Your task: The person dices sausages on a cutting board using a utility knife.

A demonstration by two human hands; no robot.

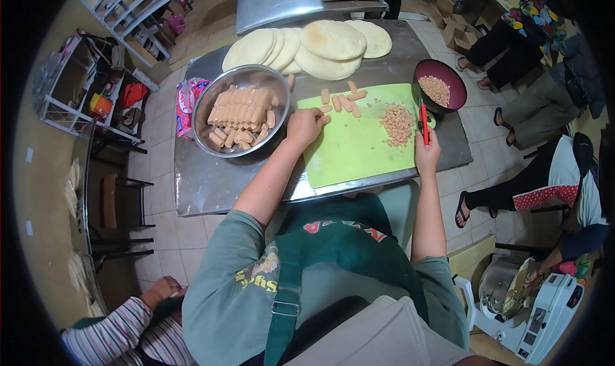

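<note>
My left hand is at the left edge of the green cutting board, fingers closed on a short sausage. Several more sausages lie along the board's far edge. My right hand grips the red handle of a knife at the board's right side, its blade pointing away from me. Beside the knife is a pile of diced sausage. A steel bowl to the left holds many whole sausages and pieces. A dark red bowl at the right contains diced sausage.
Round flatbreads are stacked at the table's far side. A pink packet lies left of the steel bowl. Other people stand or sit at the right, one by a mixer; a person in striped sleeves is at lower left.
</note>
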